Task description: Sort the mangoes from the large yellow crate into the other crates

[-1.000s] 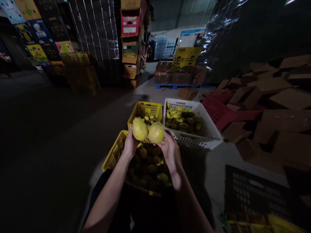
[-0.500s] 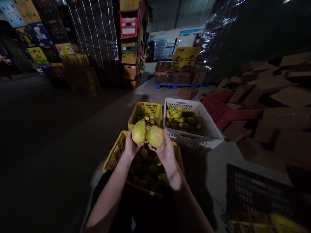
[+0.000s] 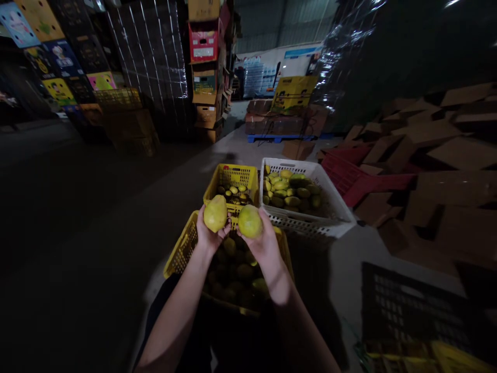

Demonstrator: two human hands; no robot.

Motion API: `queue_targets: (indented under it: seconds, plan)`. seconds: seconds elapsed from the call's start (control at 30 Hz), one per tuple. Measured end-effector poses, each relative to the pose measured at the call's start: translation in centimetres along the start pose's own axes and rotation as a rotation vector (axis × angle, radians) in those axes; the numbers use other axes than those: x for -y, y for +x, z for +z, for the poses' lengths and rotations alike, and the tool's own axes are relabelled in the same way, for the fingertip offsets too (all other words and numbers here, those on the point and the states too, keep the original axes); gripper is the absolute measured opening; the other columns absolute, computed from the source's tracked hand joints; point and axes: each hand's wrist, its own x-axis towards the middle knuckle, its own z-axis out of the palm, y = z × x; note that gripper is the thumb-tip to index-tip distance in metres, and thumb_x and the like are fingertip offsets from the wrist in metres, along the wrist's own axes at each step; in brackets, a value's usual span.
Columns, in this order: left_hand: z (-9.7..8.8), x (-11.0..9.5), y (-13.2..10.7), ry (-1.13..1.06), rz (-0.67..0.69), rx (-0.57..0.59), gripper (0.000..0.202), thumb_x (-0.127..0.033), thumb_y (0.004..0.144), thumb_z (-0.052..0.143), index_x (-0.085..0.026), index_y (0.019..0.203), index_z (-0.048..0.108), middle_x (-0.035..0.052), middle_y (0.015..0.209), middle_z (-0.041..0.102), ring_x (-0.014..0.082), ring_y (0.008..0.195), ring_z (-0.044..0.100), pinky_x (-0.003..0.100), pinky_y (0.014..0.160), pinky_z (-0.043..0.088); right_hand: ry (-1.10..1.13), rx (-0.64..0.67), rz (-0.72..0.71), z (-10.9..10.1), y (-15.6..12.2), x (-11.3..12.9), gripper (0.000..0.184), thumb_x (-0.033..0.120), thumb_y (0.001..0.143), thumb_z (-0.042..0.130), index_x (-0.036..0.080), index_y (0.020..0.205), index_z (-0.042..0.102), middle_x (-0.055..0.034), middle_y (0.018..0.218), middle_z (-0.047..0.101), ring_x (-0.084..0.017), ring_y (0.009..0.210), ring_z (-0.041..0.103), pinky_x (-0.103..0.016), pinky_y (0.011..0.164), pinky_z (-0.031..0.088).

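Above the near yellow crate, my left hand [image 3: 208, 235] is closed around a pear-shaped yellow-green papaya [image 3: 215, 213]. A second, rounder-looking papaya [image 3: 250, 221] rests in the grip of my right hand [image 3: 264, 241]. The two fruits are held side by side with a small gap between them. Below my hands, the near yellow crate [image 3: 181, 249] holds many more papayas [image 3: 244, 271] in shadow. Beyond it stands a smaller-looking yellow crate [image 3: 244, 175] with several fruits low inside. To its right, a white crate [image 3: 334, 210] contains many yellow-green papayas [image 3: 291, 191].
A red crate [image 3: 345, 178] and a heap of flattened cardboard boxes [image 3: 435, 155] lie on the right. Farther back are stacked cartons [image 3: 204, 83] and a blue pallet [image 3: 277, 138] bearing boxes. At lower right is a dark crate [image 3: 411, 305].
The two papayas have moved apart, the left one shifting leftward. The right papaya has turned in my hand and shows a greener side. The crates stay put.
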Motion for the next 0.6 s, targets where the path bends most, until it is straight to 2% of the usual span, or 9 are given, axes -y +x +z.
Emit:
queue_targets:
  seconds: [0.1, 0.23, 0.3, 0.37, 0.43, 0.5, 0.6]
  plan:
    - [0.0, 0.1, 0.1, 0.028, 0.041, 0.036, 0.047, -0.055, 0.095, 0.043, -0.016, 0.094, 0.068, 0.007, 0.072, 0.068, 0.0136, 0.053, 0.057, 0.025, 0.052, 0.054, 0.129, -0.027, 0.114, 0.2, -0.4, 0.5, 0.03, 0.048, 0.069, 0.081, 0.027, 0.086, 0.069, -0.0017, 0.082, 0.075, -0.021, 0.072, 0.07, -0.033, 0.062, 0.06]
    - [0.1, 0.1, 0.1, 0.04, -0.004, -0.022, 0.039, -0.041, 0.098, 0.04, -0.012, 0.1, 0.067, 0.0096, 0.074, 0.071, 0.0182, 0.062, 0.066, 0.028, 0.059, 0.058, 0.164, -0.034, 0.218, 0.2, -0.3, 0.9, 0.026, 0.05, 0.074, 0.076, 0.026, 0.081, 0.069, -0.003, 0.076, 0.074, -0.021, 0.069, 0.069, -0.034, 0.06, 0.06]
    - [0.2, -0.1, 0.1, -0.012, -0.055, -0.003, 0.039, -0.039, 0.1, 0.038, -0.011, 0.102, 0.065, 0.0114, 0.079, 0.073, 0.0203, 0.071, 0.071, 0.03, 0.065, 0.061, 0.163, -0.036, 0.216, 0.2, -0.2, 1.0, 0.025, 0.048, 0.074, 0.076, 0.025, 0.081, 0.069, -0.0038, 0.079, 0.075, -0.022, 0.073, 0.071, -0.032, 0.062, 0.061]
    - [0.3, -0.2, 0.0, -0.083, -0.078, 0.023, 0.04, -0.043, 0.102, 0.039, -0.013, 0.103, 0.065, 0.0105, 0.084, 0.075, 0.0197, 0.076, 0.073, 0.03, 0.069, 0.062, 0.178, -0.064, 0.182, 0.3, -0.2, 1.0, 0.025, 0.047, 0.074, 0.077, 0.024, 0.082, 0.068, -0.0024, 0.078, 0.076, -0.02, 0.073, 0.071, -0.03, 0.061, 0.061]
    - [0.5, -0.3, -0.1, -0.131, -0.073, 0.003, 0.037, -0.046, 0.1, 0.045, -0.015, 0.102, 0.065, 0.0073, 0.083, 0.075, 0.0172, 0.073, 0.073, 0.028, 0.067, 0.062, 0.213, -0.116, 0.147, 0.4, -0.3, 1.2, 0.024, 0.045, 0.076, 0.076, 0.024, 0.082, 0.067, 0.0004, 0.076, 0.074, -0.018, 0.068, 0.07, -0.029, 0.06, 0.061]
    - [0.5, -0.3, -0.1, -0.137, -0.063, -0.04, 0.032, -0.043, 0.099, 0.05, -0.016, 0.102, 0.066, 0.0052, 0.079, 0.074, 0.0151, 0.068, 0.072, 0.025, 0.064, 0.062, 0.244, -0.152, 0.131, 0.5, -0.5, 1.3, 0.022, 0.044, 0.078, 0.075, 0.024, 0.083, 0.066, 0.0022, 0.074, 0.072, -0.016, 0.065, 0.068, -0.028, 0.058, 0.061]
    - [0.5, -0.2, -0.1, -0.097, -0.055, -0.039, 0.032, -0.04, 0.097, 0.05, -0.013, 0.102, 0.068, 0.008, 0.08, 0.074, 0.0165, 0.068, 0.072, 0.024, 0.063, 0.062, 0.239, -0.145, 0.156, 0.6, -0.6, 1.5, 0.019, 0.041, 0.08, 0.072, 0.023, 0.083, 0.066, 0.0009, 0.071, 0.071, -0.017, 0.062, 0.067, -0.029, 0.054, 0.06]
